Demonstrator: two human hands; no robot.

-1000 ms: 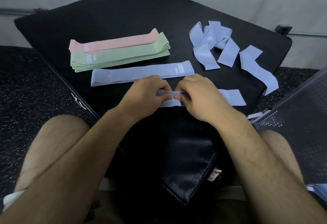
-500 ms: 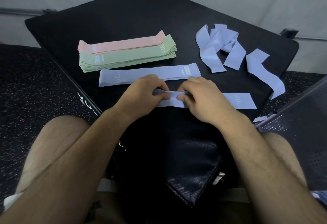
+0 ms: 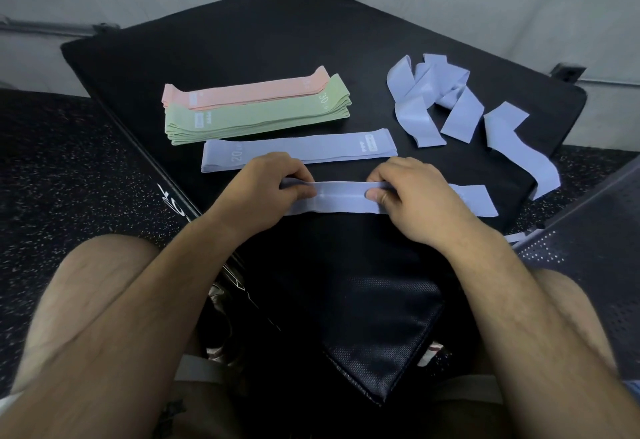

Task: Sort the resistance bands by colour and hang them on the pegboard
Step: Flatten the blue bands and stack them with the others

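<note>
Lilac fabric stretches between the two hands: a resistance band (image 3: 341,199) lies flat on the near part of the black surface (image 3: 242,40). The left hand (image 3: 273,189) pinches its left end and the right hand (image 3: 412,196) pinches it farther along – its right end pokes out past that hand. Just beyond this band lies a flat lilac band (image 3: 301,149) marked 20. Farther beyond are a green stack (image 3: 256,118) and a pink stack (image 3: 249,90), touching each other. Beyond the band and to its right sits a loose lilac tangle (image 3: 433,99) – one more stray band (image 3: 519,147) droops over the edge. A dark perforated panel (image 3: 588,248) stands right of the band.
</note>
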